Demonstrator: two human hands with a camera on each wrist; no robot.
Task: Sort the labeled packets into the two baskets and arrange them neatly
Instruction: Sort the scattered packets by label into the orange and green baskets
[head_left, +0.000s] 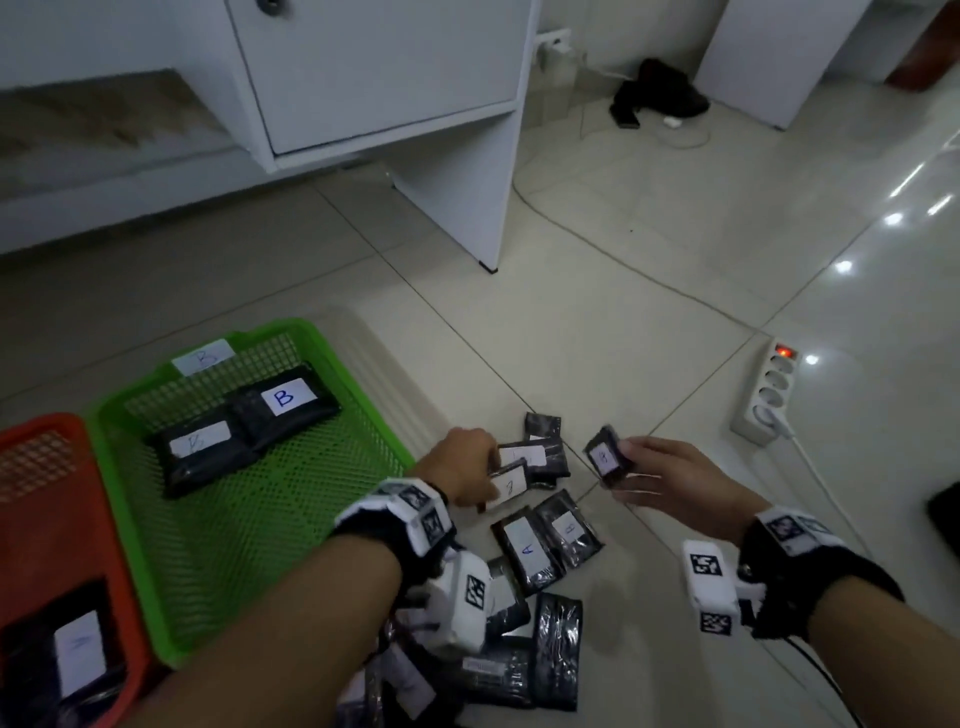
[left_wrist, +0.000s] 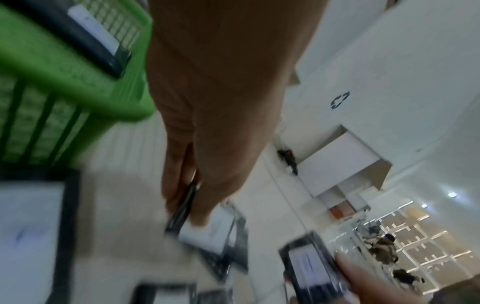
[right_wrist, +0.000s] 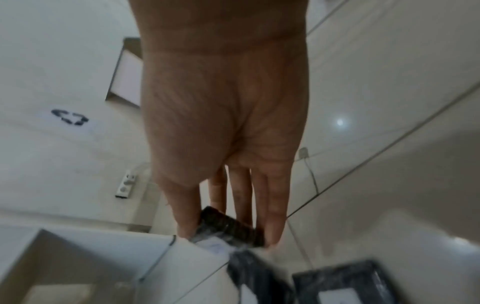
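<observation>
1. The right hand pinches a small black packet between thumb and fingers, lifted clear of the floor to the right of the loose pile. Its label is too blurred to read with confidence, so a mis-sort looks likely if it is dropped into a basket unchecked.

2. The left hand has its fingers curled onto a labeled packet at the far edge of the pile, pinching its edge in the left wrist view. That packet overlaps another packet just beyond it; pulling it up may drag the neighbour along or scatter the pile.

3. The green basket, tagged B, sits to the left and holds two B packets lying side by side at its far end. A packet tossed in carelessly could land on top of them or askew, spoiling the neat row.

4. The orange basket stands at the far left, touching the green one, with at least one packet at its near end. Its tag is not visible, so taking it for A is a judgement only.

5. With both hands loaded, either pinch may slip on the glossy wrapping.
</observation>
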